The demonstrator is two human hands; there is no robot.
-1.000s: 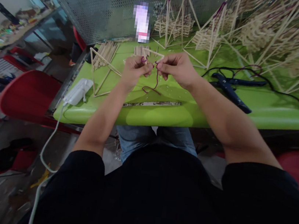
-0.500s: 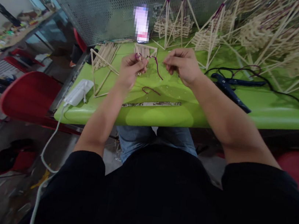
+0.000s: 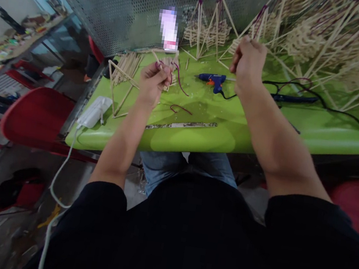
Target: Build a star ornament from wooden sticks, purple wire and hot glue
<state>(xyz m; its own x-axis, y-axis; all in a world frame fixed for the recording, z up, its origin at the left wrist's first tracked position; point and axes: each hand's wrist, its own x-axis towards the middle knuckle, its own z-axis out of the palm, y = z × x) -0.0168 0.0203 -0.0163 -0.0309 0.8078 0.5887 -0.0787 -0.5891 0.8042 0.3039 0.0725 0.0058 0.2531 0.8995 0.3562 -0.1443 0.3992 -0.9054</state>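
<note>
My left hand (image 3: pixel 155 82) pinches a thin wooden stick (image 3: pixel 154 55) wound with purple string near its fingertips. A loose end of the purple string (image 3: pixel 180 83) hangs from there towards the table. My right hand (image 3: pixel 250 63) is raised to the right with its fingers curled closed; whether anything is in them is hidden. Between my hands, a blue glue gun (image 3: pixel 216 82) with an orange trigger lies on the table. Behind my left hand are a bundle of short sticks (image 3: pixel 172 64) and a triangular stick frame (image 3: pixel 111 91).
Stick structures tied with purple string (image 3: pixel 210 32) crowd the back and right of the green table (image 3: pixel 229 137). A glowing phone (image 3: pixel 170 30) leans at the back. A white power strip (image 3: pixel 95 111) sits at the left edge; a flat strip (image 3: pixel 184 125) and string piece (image 3: pixel 181 108) lie in front.
My right hand has moved up and to the right, away from my left hand. The glue gun now shows. The stick in my left hand has tilted upward.
</note>
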